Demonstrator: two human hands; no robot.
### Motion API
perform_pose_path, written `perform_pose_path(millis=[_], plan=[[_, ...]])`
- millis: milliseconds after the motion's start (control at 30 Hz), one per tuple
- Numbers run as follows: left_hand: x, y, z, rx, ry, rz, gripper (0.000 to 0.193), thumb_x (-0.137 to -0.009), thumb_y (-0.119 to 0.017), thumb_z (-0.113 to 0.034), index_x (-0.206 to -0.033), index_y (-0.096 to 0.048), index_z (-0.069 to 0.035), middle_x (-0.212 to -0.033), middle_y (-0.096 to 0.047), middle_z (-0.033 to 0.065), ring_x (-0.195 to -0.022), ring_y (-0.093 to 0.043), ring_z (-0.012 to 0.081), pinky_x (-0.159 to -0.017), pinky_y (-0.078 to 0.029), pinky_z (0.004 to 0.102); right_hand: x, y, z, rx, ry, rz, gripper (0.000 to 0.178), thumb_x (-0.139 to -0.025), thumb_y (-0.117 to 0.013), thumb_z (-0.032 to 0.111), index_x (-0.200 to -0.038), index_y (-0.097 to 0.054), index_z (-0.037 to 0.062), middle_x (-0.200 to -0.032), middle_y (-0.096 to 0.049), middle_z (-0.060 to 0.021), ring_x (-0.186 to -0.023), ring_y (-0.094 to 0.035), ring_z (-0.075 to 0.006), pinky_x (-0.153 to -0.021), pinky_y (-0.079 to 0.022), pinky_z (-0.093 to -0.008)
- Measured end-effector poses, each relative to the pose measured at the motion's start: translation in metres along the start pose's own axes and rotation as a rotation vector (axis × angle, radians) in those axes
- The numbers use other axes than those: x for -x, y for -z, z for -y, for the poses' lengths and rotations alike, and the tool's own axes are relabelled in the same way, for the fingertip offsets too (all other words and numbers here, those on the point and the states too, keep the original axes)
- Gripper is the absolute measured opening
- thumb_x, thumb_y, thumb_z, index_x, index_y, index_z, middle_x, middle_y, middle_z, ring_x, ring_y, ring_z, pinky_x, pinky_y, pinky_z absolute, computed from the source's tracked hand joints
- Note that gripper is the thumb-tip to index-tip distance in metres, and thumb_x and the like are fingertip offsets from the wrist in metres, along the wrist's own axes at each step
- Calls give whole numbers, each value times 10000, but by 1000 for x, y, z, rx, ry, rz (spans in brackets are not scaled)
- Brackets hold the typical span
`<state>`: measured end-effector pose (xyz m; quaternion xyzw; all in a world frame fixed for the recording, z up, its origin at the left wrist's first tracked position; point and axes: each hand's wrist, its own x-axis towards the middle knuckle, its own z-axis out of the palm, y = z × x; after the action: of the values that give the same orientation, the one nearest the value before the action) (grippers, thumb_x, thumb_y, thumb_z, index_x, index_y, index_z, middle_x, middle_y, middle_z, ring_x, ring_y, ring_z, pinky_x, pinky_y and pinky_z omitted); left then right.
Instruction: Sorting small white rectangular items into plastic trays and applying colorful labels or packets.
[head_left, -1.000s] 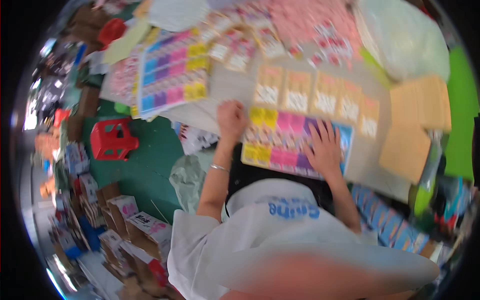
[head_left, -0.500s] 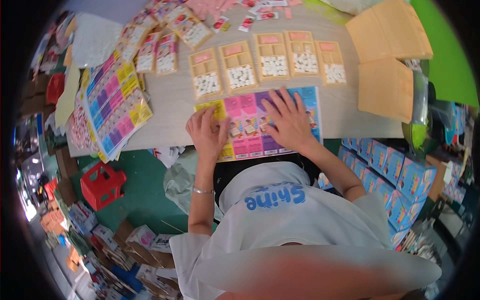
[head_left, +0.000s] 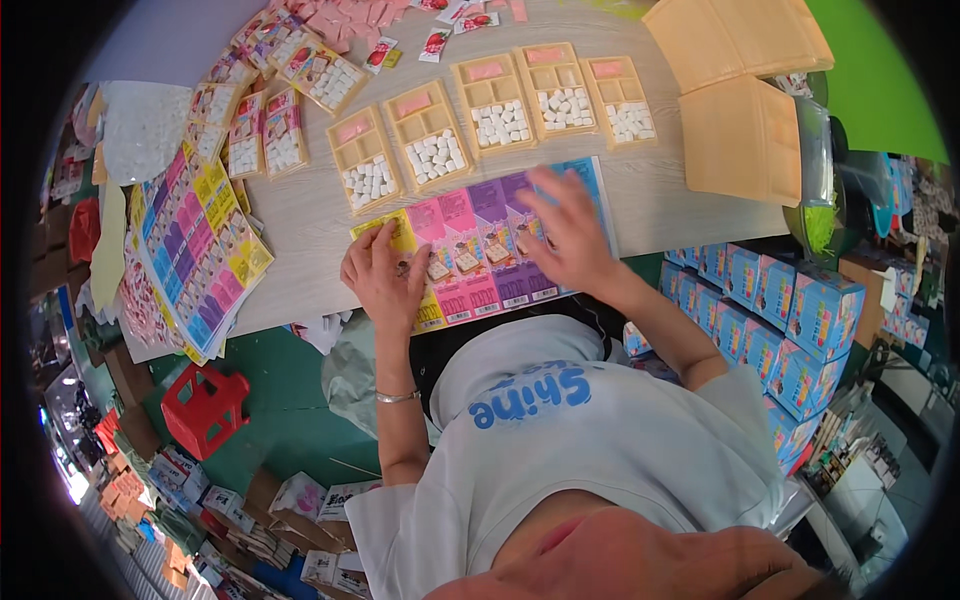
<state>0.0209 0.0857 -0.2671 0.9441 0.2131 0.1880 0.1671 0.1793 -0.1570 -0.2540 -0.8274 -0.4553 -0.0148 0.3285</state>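
Observation:
A printed multicolour sheet (head_left: 485, 243) with yellow, pink, purple and blue panels lies along the table's near edge. My left hand (head_left: 386, 278) rests on its yellow end with the fingers spread and nothing held. Over the purple and blue part is my right hand (head_left: 577, 238), fingers apart, slightly blurred; I cannot tell if it touches the sheet. Just beyond lies a row of several tan compartment trays (head_left: 424, 137), holding white marshmallow-like pieces and a pink packet each.
Stacked printed sheets (head_left: 195, 250) hang over the left edge beside filled printed packs (head_left: 320, 73). Pink packets (head_left: 345, 18) lie at the back. Empty tan trays (head_left: 740, 137) are stacked at right. A red stool (head_left: 205, 410) and blue boxes (head_left: 822, 305) stand below the table.
My right hand's fingers have drawn closer together and blurred. My left hand still rests on the sheet's yellow end. The whole view has shifted and turned slightly.

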Motion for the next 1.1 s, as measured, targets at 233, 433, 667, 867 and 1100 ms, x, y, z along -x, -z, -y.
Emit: perform_pose_path(millis=[233,433,667,867,1100], plan=[[-40,-12,-54,171,-124,20,583,-891,-755,-290,-1399,-572,-71,-1446,-521,177,-1345,-436,386,-1141,-296,506,31,200,-34,284,-126,-774,246,-964,-568,18,-1194,-601,-64,-1150,-659,-166,-1091,-618,-276,-999,-471,-398],[-110,-76,-152,95,-445,231,747,-956,-622,-479,-1550,-386,-93,-1612,-341,178,-1500,-256,423,-1186,-193,633,38,306,-103,376,-557,-587,228,-970,-701,206,-1139,-734,56,-943,-723,-25,-837,-632,-69,-735,-505,-237],[-114,-88,-171,10,-515,324,755,-977,-565,-544,-1550,-385,-86,-1630,-301,186,-1520,-212,432,-1186,-152,669,22,308,-155,68,-883,-198,224,-914,-765,242,-959,-763,22,-714,-656,29,-616,-578,-53,-550,-437,-235],[-98,-41,-167,186,-448,380,717,-995,-566,-502,-1533,-398,-60,-1598,-325,232,-1507,-199,471,-1186,-158,663,38,312,-175,-291,-848,-317,171,-944,-742,218,-959,-759,48,-763,-653,71,-622,-535,-6,-545,-413,-165],[-78,-19,-167,431,-385,492,660,-1014,-562,-456,-1508,-424,-40,-1585,-337,242,-1492,-217,478,-1200,-198,596,39,298,-178,-318,-868,-415,198,-909,-762,266,-923,-757,68,-668,-592,55,-537,-507,-22,-443,-386,-209]])
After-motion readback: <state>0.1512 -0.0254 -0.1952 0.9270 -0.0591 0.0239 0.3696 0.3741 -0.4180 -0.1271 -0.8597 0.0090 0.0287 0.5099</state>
